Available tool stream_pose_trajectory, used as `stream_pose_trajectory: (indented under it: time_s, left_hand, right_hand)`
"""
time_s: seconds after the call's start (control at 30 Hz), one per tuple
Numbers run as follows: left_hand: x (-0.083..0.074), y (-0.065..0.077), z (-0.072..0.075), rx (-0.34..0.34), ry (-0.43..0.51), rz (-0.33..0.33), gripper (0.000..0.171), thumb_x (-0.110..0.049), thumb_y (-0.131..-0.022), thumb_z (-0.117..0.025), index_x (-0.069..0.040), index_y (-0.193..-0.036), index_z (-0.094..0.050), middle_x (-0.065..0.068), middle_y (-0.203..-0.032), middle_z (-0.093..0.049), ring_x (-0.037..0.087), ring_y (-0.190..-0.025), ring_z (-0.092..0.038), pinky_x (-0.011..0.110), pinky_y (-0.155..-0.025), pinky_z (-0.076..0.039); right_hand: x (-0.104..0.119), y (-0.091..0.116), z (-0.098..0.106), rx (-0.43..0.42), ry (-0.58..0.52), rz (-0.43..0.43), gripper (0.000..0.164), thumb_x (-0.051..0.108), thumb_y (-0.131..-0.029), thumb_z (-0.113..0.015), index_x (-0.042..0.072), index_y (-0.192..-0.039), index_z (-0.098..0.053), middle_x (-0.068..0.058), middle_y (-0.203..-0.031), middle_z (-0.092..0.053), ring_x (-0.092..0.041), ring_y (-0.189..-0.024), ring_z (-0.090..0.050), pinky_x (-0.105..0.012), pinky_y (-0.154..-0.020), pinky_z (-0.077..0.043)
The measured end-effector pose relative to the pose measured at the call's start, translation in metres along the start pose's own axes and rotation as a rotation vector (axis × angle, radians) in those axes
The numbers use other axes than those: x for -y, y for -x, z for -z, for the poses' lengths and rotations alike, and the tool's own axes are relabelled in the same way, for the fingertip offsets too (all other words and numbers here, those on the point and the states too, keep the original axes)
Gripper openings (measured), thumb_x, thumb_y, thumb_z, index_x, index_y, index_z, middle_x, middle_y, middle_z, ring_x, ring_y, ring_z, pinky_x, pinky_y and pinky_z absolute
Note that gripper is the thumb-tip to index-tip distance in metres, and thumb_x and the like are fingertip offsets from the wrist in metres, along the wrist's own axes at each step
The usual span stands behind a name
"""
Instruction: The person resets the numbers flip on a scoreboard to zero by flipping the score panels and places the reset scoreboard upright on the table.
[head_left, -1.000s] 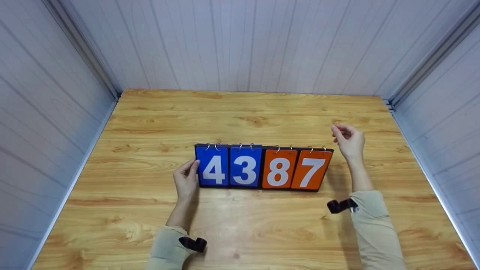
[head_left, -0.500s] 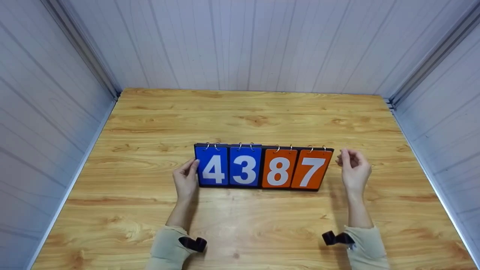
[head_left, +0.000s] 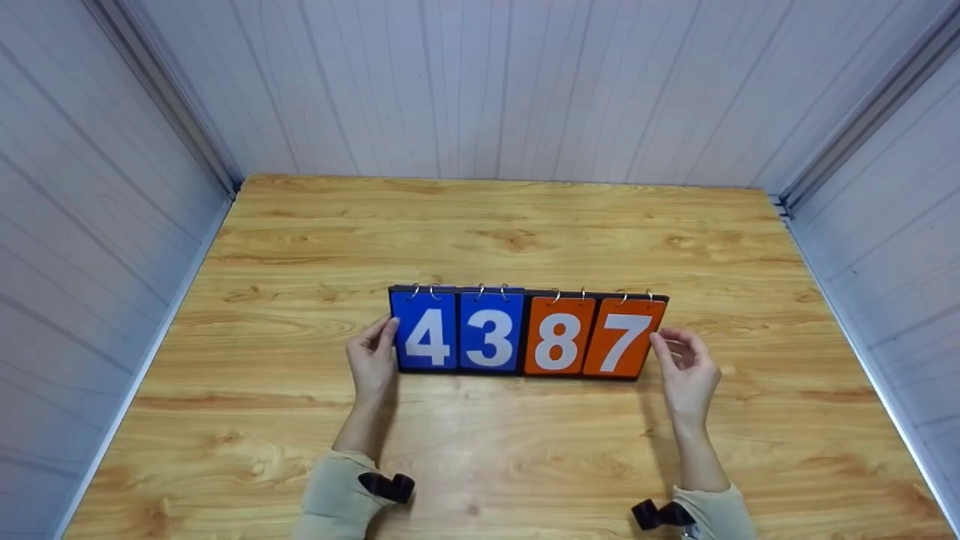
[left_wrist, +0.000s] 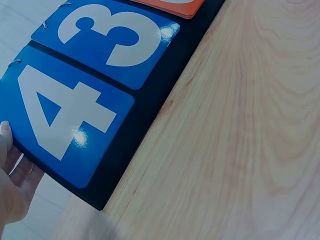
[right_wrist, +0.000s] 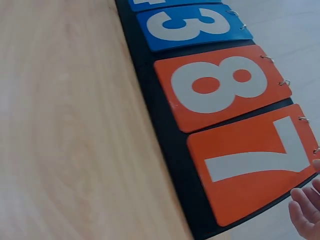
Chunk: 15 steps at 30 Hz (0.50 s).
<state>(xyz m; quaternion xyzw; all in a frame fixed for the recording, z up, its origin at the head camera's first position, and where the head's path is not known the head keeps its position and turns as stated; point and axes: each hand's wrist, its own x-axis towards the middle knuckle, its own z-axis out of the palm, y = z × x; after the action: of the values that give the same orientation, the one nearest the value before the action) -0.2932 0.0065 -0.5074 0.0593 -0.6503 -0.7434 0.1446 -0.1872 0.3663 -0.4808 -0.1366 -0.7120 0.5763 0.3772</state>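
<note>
A flip scoreboard (head_left: 525,337) with a black backing stands tilted on the table. Its two blue cards read 4 and 3, and its two orange cards read 8 and 7, all hung on metal rings. My left hand (head_left: 371,360) pinches the left edge, thumb in front and fingers behind; the left wrist view shows this hand (left_wrist: 15,185) beside the 4. At the opposite end, my right hand (head_left: 690,379) has its thumb at the right edge, beside the 7. In the right wrist view the right hand (right_wrist: 307,210) shows only partly, fingertips at the board's edge.
The scoreboard stands on a wood-grain table (head_left: 510,450). Pale panelled walls (head_left: 480,90) enclose its back and both sides. Each sleeve carries a small black wrist-camera mount, the left mount (head_left: 386,487) and the right mount (head_left: 662,515).
My right hand has come down from above the board's upper right corner, toward me, then left to its right edge. The left hand and the scoreboard have stayed in place, and the numbers are the same.
</note>
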Motion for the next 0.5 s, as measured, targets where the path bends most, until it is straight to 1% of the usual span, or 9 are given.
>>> stream_pose_trajectory:
  time_s: [0.1,0.13,0.23,0.3,0.37,0.47,0.5]
  left_hand:
    - [-0.003,0.001,0.000,-0.004,-0.015,0.003,0.017,-0.001,-0.081,-0.061,0.012,-0.093,-0.064,0.020,-0.092,-0.064,0.011,-0.081,-0.060,0.020,-0.074,-0.048]
    - [-0.004,0.001,-0.001,-0.005,-0.010,0.008,0.017,-0.001,-0.081,-0.061,0.011,-0.093,-0.064,0.019,-0.092,-0.064,0.012,-0.081,-0.060,0.020,-0.074,-0.048]
    - [-0.002,0.001,0.000,0.001,0.001,0.001,0.017,-0.002,-0.082,-0.061,0.011,-0.093,-0.064,0.018,-0.091,-0.064,0.013,-0.082,-0.060,0.021,-0.074,-0.048]
    - [-0.001,0.000,0.000,-0.001,-0.028,-0.015,0.017,-0.001,-0.082,-0.061,0.011,-0.093,-0.064,0.019,-0.091,-0.064,0.012,-0.082,-0.060,0.021,-0.074,-0.048]
    - [-0.001,0.000,0.000,0.000,-0.066,-0.039,0.017,0.000,-0.082,-0.061,0.011,-0.093,-0.064,0.021,-0.091,-0.064,0.010,-0.081,-0.059,0.019,-0.074,-0.048]
    - [-0.002,0.000,0.001,-0.008,-0.112,-0.064,0.016,0.001,-0.081,-0.060,0.012,-0.093,-0.064,0.023,-0.092,-0.063,0.007,-0.079,-0.059,0.018,-0.073,-0.048]
    - [-0.002,0.000,0.001,-0.007,-0.108,-0.059,0.016,0.001,-0.081,-0.060,0.012,-0.093,-0.064,0.023,-0.092,-0.063,0.006,-0.079,-0.059,0.018,-0.073,-0.048]
  right_hand:
    - [-0.005,0.005,-0.002,0.002,-0.015,0.004,0.025,0.000,-0.072,-0.071,-0.011,-0.091,-0.059,-0.018,-0.086,-0.061,-0.012,-0.074,-0.060,-0.018,-0.064,-0.050]
    - [-0.006,0.006,-0.002,0.008,0.007,0.006,0.027,0.000,-0.072,-0.071,-0.012,-0.093,-0.059,-0.020,-0.087,-0.061,-0.011,-0.074,-0.060,-0.018,-0.064,-0.050]
    - [-0.008,0.010,-0.004,0.020,0.009,-0.006,0.031,-0.003,-0.070,-0.072,-0.013,-0.096,-0.057,-0.023,-0.088,-0.060,-0.011,-0.073,-0.059,-0.017,-0.063,-0.050]
    - [-0.011,0.012,-0.006,0.024,0.009,-0.012,0.032,-0.005,-0.069,-0.072,-0.013,-0.096,-0.057,-0.024,-0.086,-0.059,-0.011,-0.072,-0.059,-0.017,-0.062,-0.049]
    - [-0.016,0.013,-0.007,0.020,0.019,-0.011,0.032,-0.006,-0.067,-0.073,-0.011,-0.095,-0.057,-0.021,-0.084,-0.059,-0.011,-0.070,-0.059,-0.017,-0.060,-0.049]
    - [-0.036,0.014,-0.006,0.020,0.065,0.004,0.032,0.000,-0.067,-0.075,-0.005,-0.093,-0.058,-0.014,-0.080,-0.060,-0.011,-0.069,-0.058,-0.015,-0.059,-0.048]
    - [-0.042,0.014,-0.006,0.017,0.079,-0.001,0.032,0.002,-0.066,-0.077,-0.004,-0.092,-0.059,-0.013,-0.079,-0.061,-0.012,-0.069,-0.058,-0.015,-0.059,-0.048]
